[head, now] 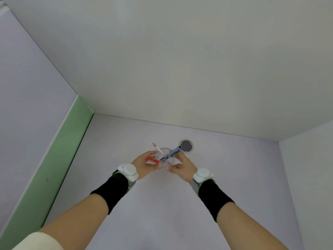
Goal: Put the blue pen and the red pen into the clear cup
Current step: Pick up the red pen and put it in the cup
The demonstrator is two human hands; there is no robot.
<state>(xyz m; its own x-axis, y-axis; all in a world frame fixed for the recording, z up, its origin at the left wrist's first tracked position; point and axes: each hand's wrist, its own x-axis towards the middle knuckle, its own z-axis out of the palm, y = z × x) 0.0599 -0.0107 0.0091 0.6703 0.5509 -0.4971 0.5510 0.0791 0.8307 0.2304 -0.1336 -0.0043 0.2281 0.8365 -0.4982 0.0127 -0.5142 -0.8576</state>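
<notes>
Head view. Both hands meet over the pale lilac table surface (162, 204), with the clear round plastic cup (164, 156) between them.

Left hand (146, 164): fingers curled, thumb and fingertips pinched on the red pen (153, 160) at the cup's near-left rim. The red pen lies nearly level, its free end pointing left across the left palm, its other end at the rim beside the pinching fingertips. Whether its tip is past the rim, cannot tell.

Right hand (182, 166): fingers bent, cupping the right wall of the cup; thumb pointing toward the left hand's fingertips at the near wall. Firm clasp or light touch — cannot tell.

Light blue pen with a black clip (171, 154): leaning in the cup, lower end inside, upper end past the far-right rim, just above the right hand's fingers.

A thin white stick-like pen or pencil (158, 149) also leans in the cup, sticking out far-left, beyond the left hand.

A grey round grommet hole with a white ring (186, 146) sits in the table just beyond the right hand.

Each wrist carries a white puck-shaped tracker (left (128, 170), right (203, 174)) above a black wristband.
</notes>
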